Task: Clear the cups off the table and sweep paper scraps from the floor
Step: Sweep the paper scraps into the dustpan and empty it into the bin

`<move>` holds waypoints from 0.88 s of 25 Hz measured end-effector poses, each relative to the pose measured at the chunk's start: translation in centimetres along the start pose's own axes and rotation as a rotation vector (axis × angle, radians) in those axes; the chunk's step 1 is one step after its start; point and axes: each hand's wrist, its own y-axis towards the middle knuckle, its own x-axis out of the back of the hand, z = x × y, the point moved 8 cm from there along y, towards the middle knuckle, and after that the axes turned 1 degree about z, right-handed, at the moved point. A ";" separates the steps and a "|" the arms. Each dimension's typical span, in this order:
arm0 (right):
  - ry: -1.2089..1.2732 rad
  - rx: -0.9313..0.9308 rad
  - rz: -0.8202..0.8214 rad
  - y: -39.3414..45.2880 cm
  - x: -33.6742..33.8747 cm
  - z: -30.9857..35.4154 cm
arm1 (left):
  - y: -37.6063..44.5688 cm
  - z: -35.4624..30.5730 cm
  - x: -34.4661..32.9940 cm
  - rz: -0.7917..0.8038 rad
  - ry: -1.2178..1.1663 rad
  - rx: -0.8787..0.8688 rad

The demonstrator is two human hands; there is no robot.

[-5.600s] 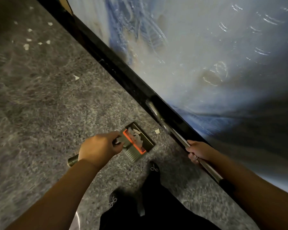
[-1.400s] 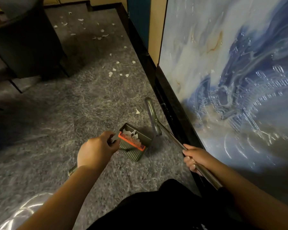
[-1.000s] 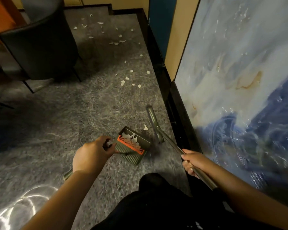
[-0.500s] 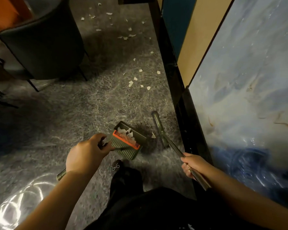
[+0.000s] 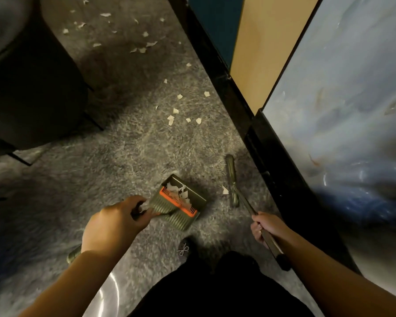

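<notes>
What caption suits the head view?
Left hand holds dustpan, right hand holds broom; paper scraps lie ahead.

No writing, label, brand, number or sign can be read anywhere in the head view. The dustpan (image 5: pixel 180 202), just beyond the left hand (image 5: pixel 114 223), shows only an orange comb strip and plain ribs, with no lettering. The broom (image 5: pixel 232 181), ahead of the right hand (image 5: pixel 269 227), is bare of markings. The large panel (image 5: pixel 343 124) beside the right hand carries blue and white swirls, without any characters. The shoe (image 5: pixel 184 249) between the hands bears a small pale looped emblem, not legible as a letter or brand.
</notes>
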 end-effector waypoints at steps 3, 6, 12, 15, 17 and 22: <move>-0.013 -0.002 -0.028 2.5 -2.5 0.6 | 1.5 1.8 0.0 -0.002 0.016 -0.025; -0.028 -0.041 -0.041 4.6 -4.3 1.7 | 2.5 3.7 -0.1 -0.028 0.022 -0.013; -0.007 -0.045 -0.029 7.3 -8.0 5.2 | 5.8 5.8 0.0 -0.048 0.020 0.044; -0.054 0.011 -0.036 8.3 -10.2 8.6 | 8.6 5.9 0.1 -0.039 0.021 0.081; -0.078 0.062 -0.024 9.0 -11.5 11.8 | 10.6 5.6 -0.1 -0.032 0.023 0.105; -0.177 0.091 0.015 11.0 -14.2 21.4 | 16.9 4.8 -0.3 -0.042 0.000 0.202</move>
